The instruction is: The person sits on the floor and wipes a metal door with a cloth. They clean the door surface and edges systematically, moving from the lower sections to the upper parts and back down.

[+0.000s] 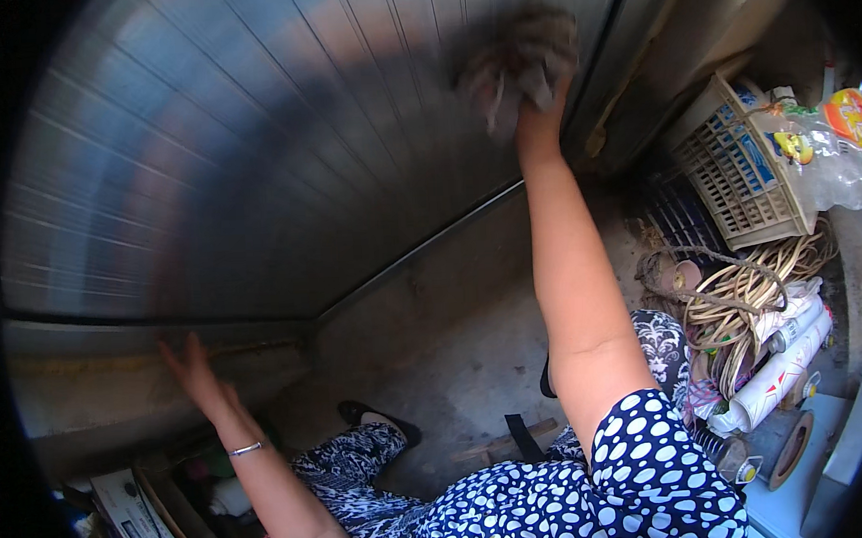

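A crumpled grey-brown rag point(527, 53) is in my right hand point(542, 125), pressed to or held close against a shiny grooved metal panel point(330, 148) near its right edge. The rag and the fingers around it are smeared by motion. My right arm is stretched far forward. Lower on the left, my left hand point(200, 380) is held out with its fingers apart and nothing in it. It is beside the pale ledge point(90, 380) along the panel's left side; whether the fingertips touch cannot be made out.
To the right stands a beige plastic crate point(739, 174) with a clear plastic bag point(830, 160) by it. Below are a coil of cream cable point(740, 289) and a white tube-shaped canister point(777, 374). A white device point(139, 517) sits at lower left. Grey concrete floor point(434, 346) lies beneath me.
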Motion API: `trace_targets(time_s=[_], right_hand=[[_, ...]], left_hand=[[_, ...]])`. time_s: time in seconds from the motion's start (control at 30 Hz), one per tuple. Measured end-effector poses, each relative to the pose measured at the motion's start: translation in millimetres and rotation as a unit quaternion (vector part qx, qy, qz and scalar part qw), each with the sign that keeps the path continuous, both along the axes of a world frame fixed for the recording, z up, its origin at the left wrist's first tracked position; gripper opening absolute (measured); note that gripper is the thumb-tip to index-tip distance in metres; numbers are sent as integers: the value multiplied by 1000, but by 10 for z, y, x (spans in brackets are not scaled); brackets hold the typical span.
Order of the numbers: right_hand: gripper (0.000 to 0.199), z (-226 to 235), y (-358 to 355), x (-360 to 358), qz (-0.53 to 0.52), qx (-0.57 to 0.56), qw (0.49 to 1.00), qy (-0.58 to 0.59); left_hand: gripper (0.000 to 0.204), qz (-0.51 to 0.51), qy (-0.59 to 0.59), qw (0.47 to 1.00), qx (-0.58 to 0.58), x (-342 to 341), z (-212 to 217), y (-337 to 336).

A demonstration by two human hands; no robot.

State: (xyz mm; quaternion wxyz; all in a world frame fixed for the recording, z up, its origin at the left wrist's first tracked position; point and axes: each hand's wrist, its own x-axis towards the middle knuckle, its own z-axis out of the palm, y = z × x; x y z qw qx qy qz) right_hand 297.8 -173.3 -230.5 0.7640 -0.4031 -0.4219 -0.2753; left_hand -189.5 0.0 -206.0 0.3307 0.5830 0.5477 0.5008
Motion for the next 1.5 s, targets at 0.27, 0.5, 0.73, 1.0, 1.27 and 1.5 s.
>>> trace_targets(time_s=[0.27, 0.5, 0.73, 1.0, 1.27, 1.5], right_hand=[[29, -3156, -35, 114, -38, -301, 888, 344], [37, -3828, 119, -363, 252, -105, 567, 777], [41, -3211, 60, -279, 245, -26, 555, 794], [41, -787, -149, 253, 107, -31, 872, 477], [29, 2148, -139, 838, -277, -241, 929, -37], [31, 2068, -81, 628, 197, 21, 979, -37]], left_hand=[[68, -8, 21, 1000, 9, 56, -2, -32], [67, 45, 46, 997, 29, 141, 76, -185], [64, 30, 20, 999, 40, -39, -45, -70], [63, 6, -46, 999, 9, 11, 15, -31], [65, -11, -48, 999, -18, 160, 75, -48], [68, -49, -59, 997, -24, -86, -135, 212]])
